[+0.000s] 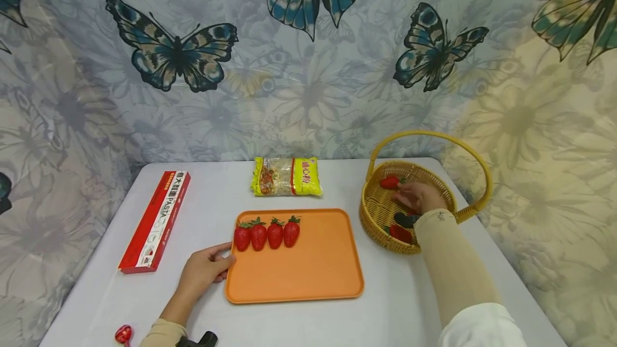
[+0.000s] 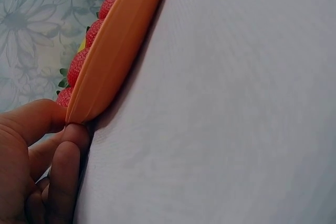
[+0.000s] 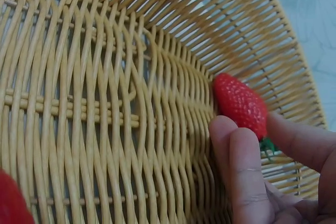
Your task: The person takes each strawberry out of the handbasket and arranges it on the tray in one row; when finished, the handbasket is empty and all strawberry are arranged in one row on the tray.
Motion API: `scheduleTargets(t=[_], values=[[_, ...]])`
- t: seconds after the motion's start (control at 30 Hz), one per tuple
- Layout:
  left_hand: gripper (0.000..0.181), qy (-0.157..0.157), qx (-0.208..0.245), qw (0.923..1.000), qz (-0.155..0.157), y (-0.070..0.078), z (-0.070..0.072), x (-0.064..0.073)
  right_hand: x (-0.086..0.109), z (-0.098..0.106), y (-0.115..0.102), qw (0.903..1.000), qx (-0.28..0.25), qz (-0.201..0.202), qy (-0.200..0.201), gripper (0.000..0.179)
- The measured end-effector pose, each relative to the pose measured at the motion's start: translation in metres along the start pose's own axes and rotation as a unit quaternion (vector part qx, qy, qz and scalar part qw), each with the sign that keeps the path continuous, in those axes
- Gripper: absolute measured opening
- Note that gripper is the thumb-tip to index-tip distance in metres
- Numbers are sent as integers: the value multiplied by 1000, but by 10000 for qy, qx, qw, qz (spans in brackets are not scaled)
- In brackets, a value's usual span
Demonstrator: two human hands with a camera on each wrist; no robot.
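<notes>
My left hand [image 1: 207, 269] pinches the left edge of an orange tray [image 1: 318, 272] between thumb and fingers; the left wrist view shows the tray's rim [image 2: 113, 61] in that grasp. Several strawberries [image 1: 258, 237] stand in a row at the tray's upper left, leaves toward the back. Inside a yellow wicker basket [image 1: 368, 224], my right hand [image 1: 421, 197] reaches to a strawberry [image 3: 240, 103] by the far wall. Thumb and fingers stand on either side of its leafy end; whether they press on it is unclear. More strawberries [image 1: 400, 233] lie in the basket, partly hidden by the right hand and wrist.
A yellow pasta bag [image 1: 286, 176] lies behind the tray. To the left is a long red pasta box [image 1: 155, 221]. A red lollipop [image 1: 123, 333] lies at the front left. The basket's tall handle [image 1: 426, 134] arches over its opening.
</notes>
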State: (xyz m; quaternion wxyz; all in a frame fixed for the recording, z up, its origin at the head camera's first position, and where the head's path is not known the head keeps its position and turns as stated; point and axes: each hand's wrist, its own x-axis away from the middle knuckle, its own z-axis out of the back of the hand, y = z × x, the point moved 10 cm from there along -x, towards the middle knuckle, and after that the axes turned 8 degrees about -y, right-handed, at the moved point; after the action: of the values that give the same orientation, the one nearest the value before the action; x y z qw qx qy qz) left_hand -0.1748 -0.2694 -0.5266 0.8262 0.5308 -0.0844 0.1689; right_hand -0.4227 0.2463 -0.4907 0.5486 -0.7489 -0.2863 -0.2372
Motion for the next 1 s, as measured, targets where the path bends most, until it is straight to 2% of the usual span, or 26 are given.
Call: scheduleTargets(t=[0.2, 0.27, 0.4, 0.47, 0.53, 0.77, 0.93, 1.0], values=[[47, 10, -9, 10000, 12, 1, 0, 0, -8, -5, -1, 10000, -56, -69, -21, 25], [47, 24, -15, 10000, -2, 2, 0, 0, -12, -6, -1, 9999, -41, -93, 106, 27], [46, 60, 32, 10000, 22, 1, 1, -1, -18, -9, -4, 9993, 128, -17, 354, 51], [45, 63, 56, 10000, 47, 0, 1, -2, -21, -12, -4, 9991, 177, 64, 373, 60], [45, 61, 26, 10000, 52, 0, 1, -2, -21, -14, -4, 9991, 217, 122, 354, 61], [44, 104, 16, 9999, -48, 3, 2, -2, -17, -14, -2, 9993, 262, 169, 182, 36], [45, 82, 76, 9999, -41, 1, 1, -1, -12, -16, -4, 9988, 450, 208, -21, 31], [45, 111, 42, 9999, -36, 1, 3, 1, -9, -19, -9, 9971, 680, 284, -175, 24]])
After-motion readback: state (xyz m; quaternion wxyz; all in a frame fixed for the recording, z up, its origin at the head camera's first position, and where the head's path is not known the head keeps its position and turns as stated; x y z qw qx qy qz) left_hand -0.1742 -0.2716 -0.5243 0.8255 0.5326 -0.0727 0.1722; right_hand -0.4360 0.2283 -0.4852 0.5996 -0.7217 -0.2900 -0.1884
